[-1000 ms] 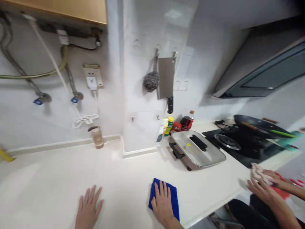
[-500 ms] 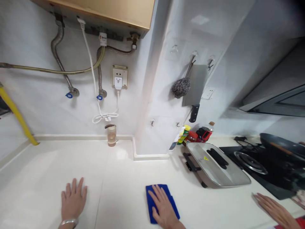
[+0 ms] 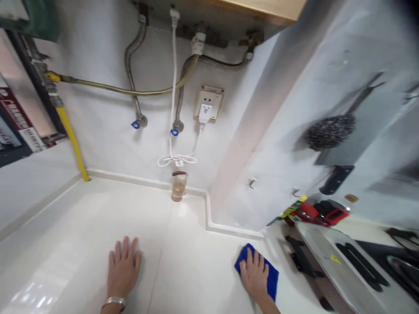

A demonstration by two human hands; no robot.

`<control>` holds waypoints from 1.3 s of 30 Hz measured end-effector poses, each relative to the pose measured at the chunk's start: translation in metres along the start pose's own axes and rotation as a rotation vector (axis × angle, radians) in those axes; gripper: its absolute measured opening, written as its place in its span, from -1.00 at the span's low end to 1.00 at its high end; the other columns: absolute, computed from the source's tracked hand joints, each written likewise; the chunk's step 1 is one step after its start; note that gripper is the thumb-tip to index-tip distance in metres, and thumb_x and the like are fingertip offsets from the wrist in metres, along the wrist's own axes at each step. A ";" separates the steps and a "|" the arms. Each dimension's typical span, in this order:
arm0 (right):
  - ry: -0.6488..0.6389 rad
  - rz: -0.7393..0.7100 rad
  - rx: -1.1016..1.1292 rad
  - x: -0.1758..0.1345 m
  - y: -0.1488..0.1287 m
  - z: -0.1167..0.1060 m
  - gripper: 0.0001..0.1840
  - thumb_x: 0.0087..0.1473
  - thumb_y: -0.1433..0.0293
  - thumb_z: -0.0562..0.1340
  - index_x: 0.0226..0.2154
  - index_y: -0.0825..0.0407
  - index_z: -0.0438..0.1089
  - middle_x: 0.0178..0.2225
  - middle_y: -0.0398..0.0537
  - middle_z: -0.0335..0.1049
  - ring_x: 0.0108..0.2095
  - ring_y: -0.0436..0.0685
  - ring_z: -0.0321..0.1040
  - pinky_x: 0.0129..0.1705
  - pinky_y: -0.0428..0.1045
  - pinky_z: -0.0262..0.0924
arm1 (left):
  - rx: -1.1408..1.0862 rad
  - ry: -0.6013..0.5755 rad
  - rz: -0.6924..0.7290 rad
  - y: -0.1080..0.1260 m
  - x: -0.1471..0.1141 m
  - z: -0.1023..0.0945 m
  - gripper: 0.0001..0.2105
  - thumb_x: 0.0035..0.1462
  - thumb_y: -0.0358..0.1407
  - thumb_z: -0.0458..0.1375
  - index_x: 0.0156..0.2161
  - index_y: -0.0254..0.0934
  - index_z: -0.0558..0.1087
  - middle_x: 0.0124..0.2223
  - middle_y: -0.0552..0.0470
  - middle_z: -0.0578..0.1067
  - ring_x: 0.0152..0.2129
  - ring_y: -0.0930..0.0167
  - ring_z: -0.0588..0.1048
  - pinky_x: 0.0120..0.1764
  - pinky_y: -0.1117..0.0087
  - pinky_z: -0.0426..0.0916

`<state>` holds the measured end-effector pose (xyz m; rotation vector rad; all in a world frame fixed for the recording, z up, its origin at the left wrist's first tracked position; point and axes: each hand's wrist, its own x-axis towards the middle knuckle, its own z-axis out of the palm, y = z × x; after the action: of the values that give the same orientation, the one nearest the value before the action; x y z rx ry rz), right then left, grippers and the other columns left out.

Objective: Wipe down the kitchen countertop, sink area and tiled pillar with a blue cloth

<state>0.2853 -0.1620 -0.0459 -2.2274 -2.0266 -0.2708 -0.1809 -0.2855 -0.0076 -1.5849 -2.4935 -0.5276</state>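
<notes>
The right hand (image 3: pixel 255 274) lays open fingers over a flat blue fabric cloth (image 3: pixel 273 280) — probably for even pressure. The left hand (image 3: pixel 124 269), fingers spread, seems to brace on the glossy white counter (image 3: pixel 190 266).

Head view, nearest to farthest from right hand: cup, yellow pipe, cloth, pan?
From right hand:
1. cloth, under it
2. pan, to its right
3. cup, ahead and left
4. yellow pipe, farther left

the cleaver (image 3: pixel 352 149) and hob (image 3: pixel 376 252) show a kitchen.
</notes>
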 end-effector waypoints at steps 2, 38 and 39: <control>-0.020 -0.145 0.017 -0.013 -0.040 -0.008 -0.30 0.16 0.27 -0.07 0.30 0.21 0.12 0.35 0.32 -0.02 0.36 0.49 -0.13 0.32 0.43 -0.21 | 0.022 0.013 0.006 0.000 -0.001 0.000 -0.45 0.29 -0.17 -0.20 0.29 -0.31 0.25 0.40 -0.25 0.13 0.38 -0.02 -0.11 0.33 -0.14 -0.12; -0.001 -0.500 0.153 0.154 -0.284 -0.016 -0.34 0.19 0.31 -0.02 0.31 0.14 0.09 0.32 0.24 0.05 0.32 0.39 -0.05 0.33 0.32 -0.22 | 0.128 0.005 0.039 -0.011 -0.010 0.011 -0.46 0.27 -0.14 -0.05 0.34 -0.11 0.15 0.42 -0.04 0.10 0.37 0.13 0.01 0.31 -0.09 0.09; 0.004 -0.499 0.151 0.145 -0.284 -0.019 -0.35 0.18 0.32 -0.02 0.30 0.14 0.11 0.32 0.24 0.06 0.32 0.40 -0.05 0.33 0.33 -0.21 | 0.132 0.007 0.039 -0.012 -0.010 0.011 -0.46 0.27 -0.14 -0.06 0.33 -0.11 0.16 0.42 -0.04 0.11 0.37 0.12 0.03 0.30 -0.09 0.10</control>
<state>0.0150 0.0030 -0.0057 -1.6069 -2.4799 -0.1551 -0.1868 -0.2945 -0.0239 -1.5748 -2.4318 -0.3548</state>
